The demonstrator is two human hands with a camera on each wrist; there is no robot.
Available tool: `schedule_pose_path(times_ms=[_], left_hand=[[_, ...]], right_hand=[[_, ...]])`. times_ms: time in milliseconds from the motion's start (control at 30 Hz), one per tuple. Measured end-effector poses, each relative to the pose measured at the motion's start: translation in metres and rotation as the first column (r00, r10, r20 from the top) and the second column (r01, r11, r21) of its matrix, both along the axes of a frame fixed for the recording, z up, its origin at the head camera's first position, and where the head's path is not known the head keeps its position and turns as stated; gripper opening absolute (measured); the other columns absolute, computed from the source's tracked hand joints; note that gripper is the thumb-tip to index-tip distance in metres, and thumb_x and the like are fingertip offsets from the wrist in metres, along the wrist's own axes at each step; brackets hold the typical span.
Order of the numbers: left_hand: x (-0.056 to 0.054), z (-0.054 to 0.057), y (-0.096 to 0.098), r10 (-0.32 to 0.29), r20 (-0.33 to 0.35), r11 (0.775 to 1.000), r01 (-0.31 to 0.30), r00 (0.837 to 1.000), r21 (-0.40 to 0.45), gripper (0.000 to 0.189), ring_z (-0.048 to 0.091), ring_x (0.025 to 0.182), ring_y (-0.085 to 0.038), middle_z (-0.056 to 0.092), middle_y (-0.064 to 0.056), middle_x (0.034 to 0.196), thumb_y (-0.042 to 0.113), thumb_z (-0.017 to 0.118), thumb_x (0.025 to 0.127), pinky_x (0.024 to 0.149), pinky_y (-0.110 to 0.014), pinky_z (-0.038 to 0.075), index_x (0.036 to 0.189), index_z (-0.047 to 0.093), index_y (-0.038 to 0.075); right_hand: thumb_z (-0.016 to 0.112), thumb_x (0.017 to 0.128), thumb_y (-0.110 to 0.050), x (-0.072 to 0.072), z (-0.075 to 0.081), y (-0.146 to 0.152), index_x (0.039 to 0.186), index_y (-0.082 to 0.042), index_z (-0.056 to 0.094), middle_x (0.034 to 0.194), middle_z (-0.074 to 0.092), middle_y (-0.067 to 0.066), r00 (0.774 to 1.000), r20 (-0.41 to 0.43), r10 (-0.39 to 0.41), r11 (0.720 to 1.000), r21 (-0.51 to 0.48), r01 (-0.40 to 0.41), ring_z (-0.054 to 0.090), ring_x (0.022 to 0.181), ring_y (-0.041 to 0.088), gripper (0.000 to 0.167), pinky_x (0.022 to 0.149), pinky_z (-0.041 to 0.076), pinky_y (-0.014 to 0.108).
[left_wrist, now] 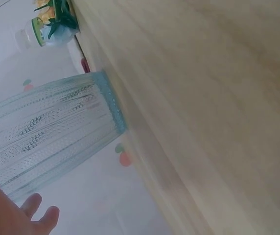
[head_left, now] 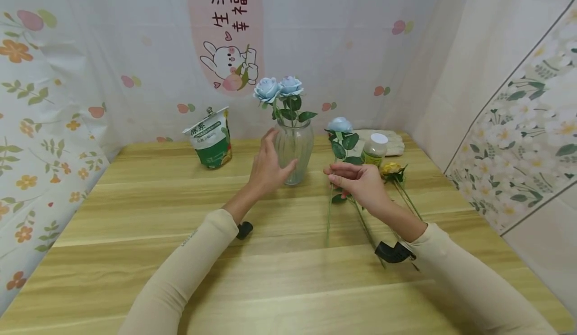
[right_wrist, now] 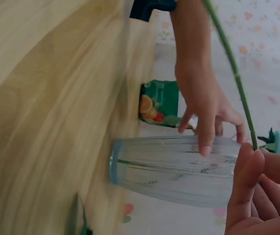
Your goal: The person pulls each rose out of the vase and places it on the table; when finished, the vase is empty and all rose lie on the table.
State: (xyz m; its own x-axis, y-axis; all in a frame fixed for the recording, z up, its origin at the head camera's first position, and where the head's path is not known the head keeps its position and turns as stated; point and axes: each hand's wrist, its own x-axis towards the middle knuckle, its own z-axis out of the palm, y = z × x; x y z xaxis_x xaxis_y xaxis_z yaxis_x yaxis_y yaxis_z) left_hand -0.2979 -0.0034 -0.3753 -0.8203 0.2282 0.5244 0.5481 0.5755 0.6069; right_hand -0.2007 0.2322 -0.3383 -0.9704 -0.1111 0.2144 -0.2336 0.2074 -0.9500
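Note:
A ribbed clear glass vase [head_left: 295,149] stands upright with two light blue roses [head_left: 278,89] in it. My left hand [head_left: 268,162] is spread at the vase's left side, thumb in front and fingers behind, relaxed rather than curled tight. In the left wrist view its fingers [left_wrist: 46,220] show beside the glass vase [left_wrist: 57,132]. To the right of the vase, my right hand [head_left: 362,182] pinches the green stem [right_wrist: 235,73] of another blue rose [head_left: 340,124] between thumb and fingertips. That rose is held upright, bloom up, its stem hanging below the hand.
A yellow rose [head_left: 392,169] and other stems lie on the wooden table [head_left: 270,275] at right. Behind them are a white-lidded jar [head_left: 376,147] and a pale folded cloth-like item [head_left: 394,143]. A green-and-white pouch [head_left: 212,139] stands left of the vase. Printed curtains [head_left: 149,64] hang around the table.

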Motion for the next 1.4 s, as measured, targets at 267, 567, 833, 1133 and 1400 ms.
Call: schedule_pose_path(times_ms=[267, 567, 833, 1133, 1400], left_hand=[[-0.007, 0.004, 0.000, 0.003, -0.015, 1.000, -0.003, 1.000, -0.027, 0.090, 0.055, 0.098, -0.034, 0.026, -0.014, 0.157, 0.038, 0.076, 0.086, 0.078, -0.050, 0.050, 0.150, 0.018, 0.011], [-0.008, 0.008, -0.002, -0.018, 0.026, 1.000, 0.018, 1.000, -0.008, 0.097, 0.056, 0.095, -0.035, 0.027, -0.016, 0.156, 0.043, 0.075, 0.085, 0.059, -0.041, 0.044, 0.150, 0.011, 0.011], [-0.011, 0.007, -0.001, -0.016, 0.029, 1.000, 0.016, 0.999, 0.015, 0.097, 0.055, 0.091, -0.033, 0.029, -0.017, 0.156, 0.042, 0.076, 0.085, 0.057, -0.037, 0.040, 0.151, 0.012, 0.010], [-0.010, 0.004, -0.002, -0.027, 0.012, 1.000, 0.027, 1.000, 0.014, 0.098, 0.056, 0.107, -0.034, 0.030, -0.015, 0.157, 0.038, 0.077, 0.085, 0.058, -0.035, 0.038, 0.151, 0.012, 0.009], [-0.008, 0.005, -0.002, -0.027, 0.042, 1.000, 0.026, 0.999, 0.011, 0.097, 0.051, 0.075, -0.026, 0.034, -0.019, 0.154, 0.040, 0.076, 0.086, 0.053, -0.033, 0.035, 0.151, 0.011, 0.011]], right_hand=[[0.076, 0.087, -0.009, 0.003, -0.011, 0.012, 0.127, 0.005, 0.063, 0.117, 0.069, 0.018, 0.996, 0.074, 0.054, 0.992, 0.113, -0.062, 0.073, 0.081, 0.012, 0.044, 0.050, 0.051, 0.030], [0.075, 0.085, 0.001, 0.007, -0.021, 0.018, 0.130, 0.009, 0.058, 0.127, 0.061, 0.029, 0.975, 0.185, 0.123, 0.973, 0.170, -0.155, 0.070, 0.073, 0.013, 0.049, 0.052, 0.051, 0.034], [0.074, 0.085, 0.002, 0.013, -0.030, 0.021, 0.133, 0.009, 0.055, 0.129, 0.060, 0.028, 0.962, 0.206, 0.182, 0.957, 0.190, -0.221, 0.065, 0.065, 0.022, 0.052, 0.048, 0.046, 0.028], [0.076, 0.083, 0.002, 0.017, -0.040, 0.021, 0.135, 0.012, 0.051, 0.135, 0.055, 0.030, 0.932, 0.218, 0.289, 0.919, 0.207, -0.334, 0.073, 0.082, 0.023, 0.058, 0.058, 0.054, 0.029], [0.074, 0.084, 0.002, 0.019, -0.042, 0.021, 0.141, 0.012, 0.044, 0.142, 0.048, 0.030, 0.894, 0.281, 0.349, 0.870, 0.258, -0.421, 0.072, 0.087, 0.028, 0.065, 0.068, 0.056, 0.027]])
